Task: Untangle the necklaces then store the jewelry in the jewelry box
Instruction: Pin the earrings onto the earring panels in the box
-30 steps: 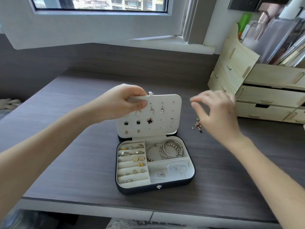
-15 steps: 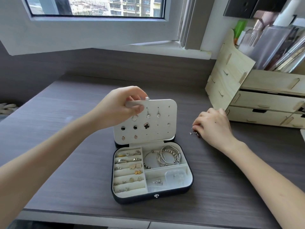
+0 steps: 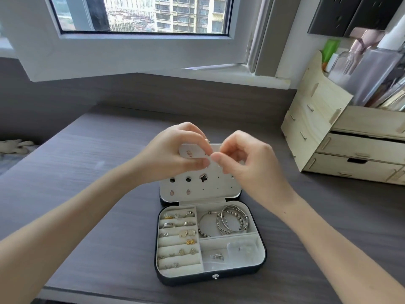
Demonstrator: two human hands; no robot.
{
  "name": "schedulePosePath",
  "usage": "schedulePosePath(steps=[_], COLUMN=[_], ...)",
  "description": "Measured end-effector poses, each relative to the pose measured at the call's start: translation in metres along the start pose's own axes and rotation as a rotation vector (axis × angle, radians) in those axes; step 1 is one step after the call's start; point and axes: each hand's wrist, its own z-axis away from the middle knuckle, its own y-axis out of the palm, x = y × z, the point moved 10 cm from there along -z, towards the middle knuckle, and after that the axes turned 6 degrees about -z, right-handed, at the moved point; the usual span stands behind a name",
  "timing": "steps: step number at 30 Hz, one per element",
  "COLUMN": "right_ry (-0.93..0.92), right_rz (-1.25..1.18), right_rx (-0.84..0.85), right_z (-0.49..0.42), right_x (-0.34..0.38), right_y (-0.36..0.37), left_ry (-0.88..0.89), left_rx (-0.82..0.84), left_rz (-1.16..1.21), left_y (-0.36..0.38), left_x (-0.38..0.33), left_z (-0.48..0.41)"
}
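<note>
While the jewelry box (image 3: pixel 210 279) sits open on the table (image 3: pixel 98 216), lid up, left grip (image 3: pixel 173 152) pinches the top edge of its earring panel (image 3: pixel 197 189). Right grip (image 3: pixel 245 163) has thumb & forefinger pressed together at that same edge, just beside left thumb; can't tell what's btwn them. Bracelets (image 3: pixel 220 222) lie in back-right compartment, rings (image 3: pixel 168 224) in left rows.
</note>
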Motion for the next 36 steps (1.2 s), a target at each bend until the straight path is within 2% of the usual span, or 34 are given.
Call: schedulePosePath(steps=[5,10,16,22,27,36], right_ry=[-0.233,-0.247,-0.247,-0.394,-0.371,-0.195], right_rz=[0.151,0.156,0.047,0.136,0.027,-0.169], right_rx=[-0.054,0.047,0.085,0.058,0.085,0.203], right_z=[-0.004,-0.002,-0.002,0.001,0.002,0.000], right_x=[0.021,0.020,0.022,0.036,0.039,0.023], right_y=[0.013,0.021,0.017,0.015,0.014,0.019], left_ry=[0.052,0.014,0.077,0.053,-0.013,0.010], left_rx=[-0.033,-0.042,-0.044,0.010,0.109,0.106], left_rz=[0.011,0.053,0.018,0.083,0.350,0.328], left_y=[-0.004,-0.006,-0.006,-0.007,-0.004,-0.001], left_x=[-0.001,0.004,-0.003,-0.006,-0.004,-0.011], left_z=[0.006,0.006,0.007,0.012,0.016,0.017])
